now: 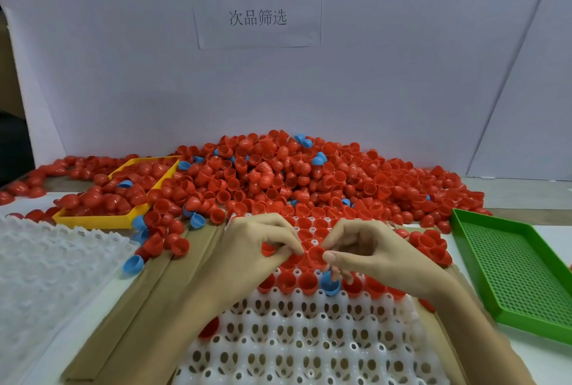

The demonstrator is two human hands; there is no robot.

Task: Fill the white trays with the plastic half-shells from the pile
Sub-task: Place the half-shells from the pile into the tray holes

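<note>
The pile [288, 177] of plastic half-shells, nearly all red with a few blue, heaps up just behind the white tray [297, 341] I am working over, spilling onto the tray's far edge. That tray lies straight in front of me on brown cardboard [145, 301]; its far rows hold red shells sitting cup-up, its near rows show only bare holes. A second white tray [46, 270] rests to the left of it, apart. A green perforated tray [520, 273] sits to its right, and a yellow tray [123, 192] holding red shells stands off its far-left corner, at the pile's edge.

My left hand [250, 248] and right hand [371, 251] meet above the filled rows, fingers curled. Between their fingertips I pinch one red half-shell [315, 253], thumb and forefinger of each hand at its rim. A blue half-shell [329, 285] sits in the tray just under my right fingers.
</note>
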